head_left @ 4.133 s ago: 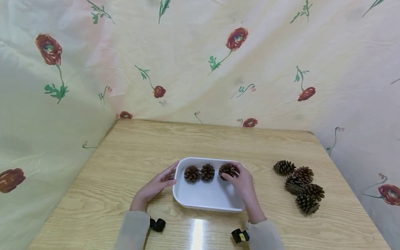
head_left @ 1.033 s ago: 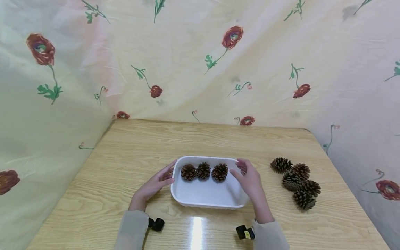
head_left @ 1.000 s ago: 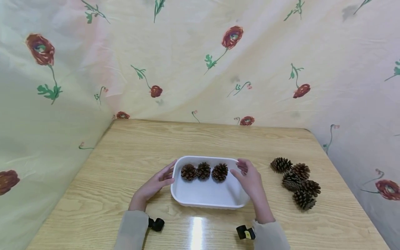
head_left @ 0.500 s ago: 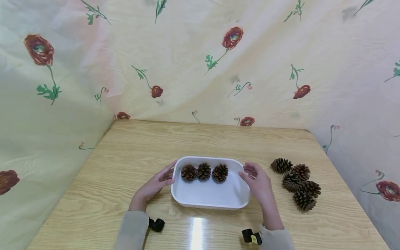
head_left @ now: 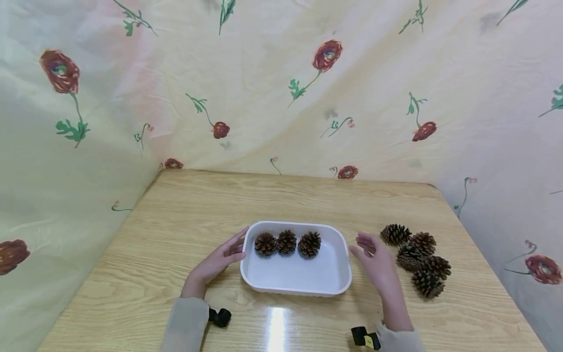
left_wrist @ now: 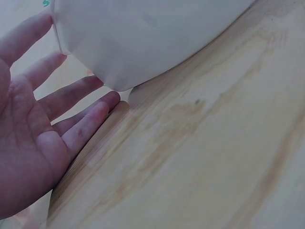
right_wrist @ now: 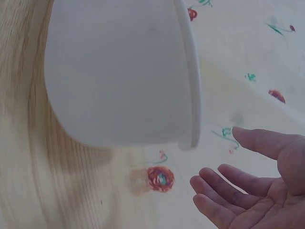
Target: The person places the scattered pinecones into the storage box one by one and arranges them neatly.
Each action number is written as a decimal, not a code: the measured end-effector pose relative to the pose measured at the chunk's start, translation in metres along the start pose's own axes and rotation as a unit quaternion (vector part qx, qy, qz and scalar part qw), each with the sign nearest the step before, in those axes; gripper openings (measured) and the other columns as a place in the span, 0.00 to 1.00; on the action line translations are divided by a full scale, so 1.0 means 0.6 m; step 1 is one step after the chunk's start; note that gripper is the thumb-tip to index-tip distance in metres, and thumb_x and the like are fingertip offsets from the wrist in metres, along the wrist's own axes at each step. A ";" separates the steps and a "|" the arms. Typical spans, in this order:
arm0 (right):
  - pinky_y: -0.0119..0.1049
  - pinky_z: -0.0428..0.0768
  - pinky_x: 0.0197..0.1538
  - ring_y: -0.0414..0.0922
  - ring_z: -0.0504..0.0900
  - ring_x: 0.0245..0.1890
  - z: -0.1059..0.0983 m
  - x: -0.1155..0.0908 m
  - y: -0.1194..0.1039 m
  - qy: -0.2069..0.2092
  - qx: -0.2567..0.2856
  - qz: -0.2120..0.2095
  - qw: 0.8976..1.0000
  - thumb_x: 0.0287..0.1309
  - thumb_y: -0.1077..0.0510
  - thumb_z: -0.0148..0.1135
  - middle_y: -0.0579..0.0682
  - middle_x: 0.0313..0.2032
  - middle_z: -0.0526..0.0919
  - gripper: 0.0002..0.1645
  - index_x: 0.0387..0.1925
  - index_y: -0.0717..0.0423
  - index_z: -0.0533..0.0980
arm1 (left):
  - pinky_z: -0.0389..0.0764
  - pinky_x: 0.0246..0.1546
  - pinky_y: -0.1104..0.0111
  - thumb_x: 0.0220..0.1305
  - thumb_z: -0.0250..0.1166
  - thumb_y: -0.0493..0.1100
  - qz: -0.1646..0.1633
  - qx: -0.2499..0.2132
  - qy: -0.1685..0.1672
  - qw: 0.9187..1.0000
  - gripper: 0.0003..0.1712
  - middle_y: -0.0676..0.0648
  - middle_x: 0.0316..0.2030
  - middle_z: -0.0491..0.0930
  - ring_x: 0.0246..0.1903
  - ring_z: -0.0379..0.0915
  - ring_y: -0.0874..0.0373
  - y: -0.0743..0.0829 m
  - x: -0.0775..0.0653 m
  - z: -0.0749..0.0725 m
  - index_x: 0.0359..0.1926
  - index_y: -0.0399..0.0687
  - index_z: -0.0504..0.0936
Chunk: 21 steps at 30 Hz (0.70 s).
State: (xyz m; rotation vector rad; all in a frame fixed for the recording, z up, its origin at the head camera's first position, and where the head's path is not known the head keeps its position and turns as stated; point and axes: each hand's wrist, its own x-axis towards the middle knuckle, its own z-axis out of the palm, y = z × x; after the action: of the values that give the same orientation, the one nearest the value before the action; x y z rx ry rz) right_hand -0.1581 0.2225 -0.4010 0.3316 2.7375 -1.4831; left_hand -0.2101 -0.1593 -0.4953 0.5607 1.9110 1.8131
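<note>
I'd press lightly with the left grip (head_left: 214, 264), spread against the white tray (head_left: 293, 274) at 9 o'clock — three pine cones (head_left: 287, 242) inside towards 11 — and bring the right grip (head_left: 378, 261), spread and empty, gently to the five loose cones (head_left: 413, 257) at 3 o'clock.

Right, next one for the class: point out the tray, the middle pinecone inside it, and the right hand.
Tray (head_left: 295, 273): head view, on its bare floor.
Middle pinecone (head_left: 287, 242): head view, centre of its scales.
Right hand (head_left: 377, 259): head view, middle of the hand.

White tray (head_left: 295, 273), brown pinecones (head_left: 310, 244), pale wood-grained table (head_left: 211, 195), cream cloth (head_left: 264, 68) (red flowers (head_left: 327, 56), green leaves (head_left: 295, 89))
</note>
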 end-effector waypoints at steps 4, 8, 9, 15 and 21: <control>0.45 0.68 0.69 0.58 0.71 0.65 -0.013 -0.005 0.012 0.022 -0.004 0.007 1.000 0.66 0.59 0.59 0.67 0.63 0.72 0.31 0.65 0.67 0.63 | 0.55 0.71 0.43 0.73 0.54 0.42 -0.002 0.006 0.000 1.000 0.40 0.33 0.74 0.49 0.71 0.50 0.33 0.000 0.000 -0.001 0.77 0.55 0.43; 0.46 0.68 0.68 0.57 0.70 0.65 -0.030 -0.014 0.026 0.038 -0.021 0.019 0.999 0.66 0.56 0.59 0.66 0.64 0.71 0.32 0.66 0.66 0.63 | 0.55 0.71 0.43 0.73 0.53 0.42 -0.004 0.011 0.001 1.000 0.40 0.33 0.74 0.50 0.72 0.50 0.34 0.000 0.001 -0.001 0.77 0.54 0.43; 0.46 0.67 0.69 0.58 0.70 0.65 -0.034 -0.016 0.030 0.039 -0.025 0.022 0.999 0.66 0.55 0.58 0.66 0.64 0.70 0.33 0.67 0.66 0.62 | 0.55 0.71 0.43 0.73 0.53 0.42 -0.004 0.011 0.001 1.000 0.40 0.33 0.74 0.49 0.72 0.50 0.34 0.001 0.001 0.000 0.77 0.54 0.43; 0.46 0.67 0.68 0.57 0.67 0.67 -0.064 -0.031 0.055 0.053 -0.051 0.055 0.996 0.67 0.46 0.56 0.65 0.67 0.67 0.38 0.69 0.63 0.60 | 0.53 0.71 0.42 0.73 0.53 0.42 0.002 0.012 0.000 1.000 0.39 0.32 0.74 0.49 0.71 0.49 0.32 0.002 0.000 0.001 0.77 0.54 0.43; 0.47 0.66 0.69 0.58 0.65 0.68 -0.089 -0.041 0.077 0.082 -0.047 0.098 0.991 0.67 0.44 0.55 0.64 0.68 0.65 0.40 0.71 0.62 0.59 | 0.53 0.71 0.41 0.73 0.53 0.42 -0.005 0.011 0.005 1.000 0.39 0.34 0.75 0.48 0.72 0.48 0.33 0.002 -0.001 0.001 0.77 0.56 0.43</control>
State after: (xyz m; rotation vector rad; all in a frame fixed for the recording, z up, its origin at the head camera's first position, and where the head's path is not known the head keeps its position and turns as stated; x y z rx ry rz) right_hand -0.1203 0.2871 -0.4071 0.7265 2.7874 -1.3302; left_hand -0.2093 -0.1590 -0.4939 0.5501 1.9400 1.7941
